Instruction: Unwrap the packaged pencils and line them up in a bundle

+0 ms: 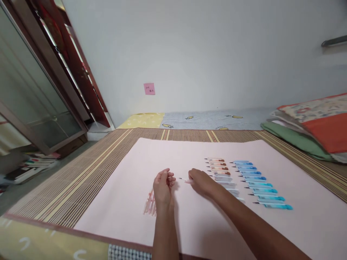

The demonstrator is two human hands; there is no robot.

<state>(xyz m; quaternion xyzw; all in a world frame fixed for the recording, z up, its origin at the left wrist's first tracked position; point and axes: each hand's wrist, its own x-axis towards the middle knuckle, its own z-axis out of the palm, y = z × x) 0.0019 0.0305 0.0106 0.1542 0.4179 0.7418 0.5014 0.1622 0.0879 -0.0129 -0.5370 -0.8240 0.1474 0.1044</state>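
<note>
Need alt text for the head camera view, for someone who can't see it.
A person's right hand grips a slim pen over a pale pink sheet; the left hand, loosely curled, is beside a bunch of pink-patterned pens. Farther right lie blue pens in one column, brown and grey pens in another.

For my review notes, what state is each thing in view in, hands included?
Left hand: fingers loosely curled, nothing visibly held
Right hand: closed on a pen
Pen: tip pointing left
Pink pens: bunched, partly hidden by left hand
Blue pens: laid in a column
Brown pens: laid in a column
Grey pens: partly hidden by right arm
Sheet: spread flat
Note: stuck to wall
Cloths: folded, stacked
</note>
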